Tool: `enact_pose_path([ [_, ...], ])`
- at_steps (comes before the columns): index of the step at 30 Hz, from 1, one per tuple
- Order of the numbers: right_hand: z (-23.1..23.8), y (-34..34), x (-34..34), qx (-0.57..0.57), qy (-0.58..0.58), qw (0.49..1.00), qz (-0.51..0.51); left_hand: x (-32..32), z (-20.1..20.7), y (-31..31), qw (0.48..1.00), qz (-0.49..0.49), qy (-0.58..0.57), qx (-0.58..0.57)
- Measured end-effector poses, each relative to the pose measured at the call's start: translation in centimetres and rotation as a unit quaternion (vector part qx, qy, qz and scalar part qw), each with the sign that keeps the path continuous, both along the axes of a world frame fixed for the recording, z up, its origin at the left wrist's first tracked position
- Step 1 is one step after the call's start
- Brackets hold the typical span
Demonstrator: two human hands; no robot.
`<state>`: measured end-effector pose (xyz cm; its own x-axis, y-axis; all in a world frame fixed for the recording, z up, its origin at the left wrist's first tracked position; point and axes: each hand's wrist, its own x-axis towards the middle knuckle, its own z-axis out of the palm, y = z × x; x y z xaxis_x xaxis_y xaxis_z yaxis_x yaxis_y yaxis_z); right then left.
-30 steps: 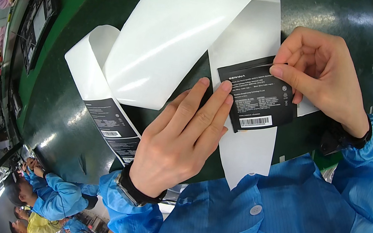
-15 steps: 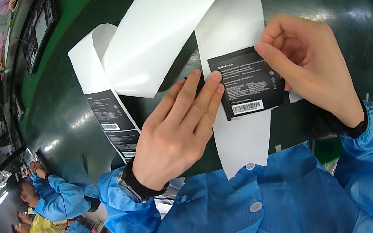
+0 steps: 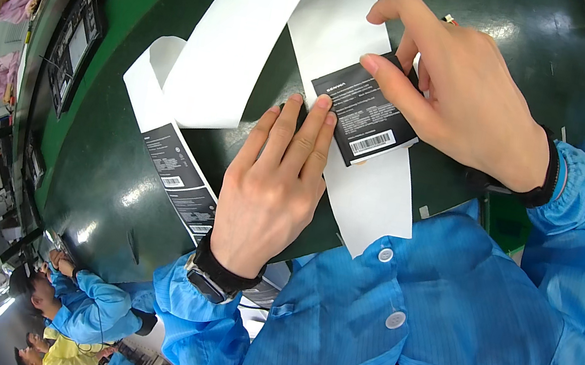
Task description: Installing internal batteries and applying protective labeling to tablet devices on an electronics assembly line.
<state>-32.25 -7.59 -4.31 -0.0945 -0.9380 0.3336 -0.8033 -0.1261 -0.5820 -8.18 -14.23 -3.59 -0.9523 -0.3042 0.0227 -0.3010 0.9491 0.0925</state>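
Note:
A black printed label [image 3: 363,109] with a white barcode lies over the white backing strip [image 3: 375,196] at the middle of the table. My left hand [image 3: 277,180] rests flat, fingers stretched out, the fingertips touching the label's left edge. Over the label's right side hovers my right hand [image 3: 469,96], thumb near the top edge and index finger raised apart from it. Its other fingers curl in and are partly hidden, as is the label's right end. The backing strip loops up and back to the left, where more black labels [image 3: 178,175] sit on it.
The dark green table [image 3: 123,131] curves around the strip. A small connector [image 3: 450,19] shows behind my right hand. A thin dark tool [image 3: 133,246] lies near the table's left front edge. Co-workers [image 3: 90,303] sit at the lower left. A black tray-like panel [image 3: 71,49] stands far left.
My right thumb and index finger have parted from their pinch at the label's upper corner, and the index finger has lifted. My left hand stays flat at the label's edge.

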Motion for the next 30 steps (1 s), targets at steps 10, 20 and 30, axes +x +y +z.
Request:
enact_pose_path([
  [10,0.8,4.5,-6.0,0.132,0.148,0.971,0.133,-0.4,0.2,0.9,1.0,0.008,-0.022,-0.005],
  [20,-0.9,5.4,-6.4,0.167,0.258,0.936,0.169,-1.4,1.0,2.8,0.991,-0.046,-0.063,0.11],
  [30,-1.3,5.8,-7.0,0.171,0.238,0.94,0.174,-1.3,0.6,1.5,0.975,-0.054,-0.105,0.188],
])
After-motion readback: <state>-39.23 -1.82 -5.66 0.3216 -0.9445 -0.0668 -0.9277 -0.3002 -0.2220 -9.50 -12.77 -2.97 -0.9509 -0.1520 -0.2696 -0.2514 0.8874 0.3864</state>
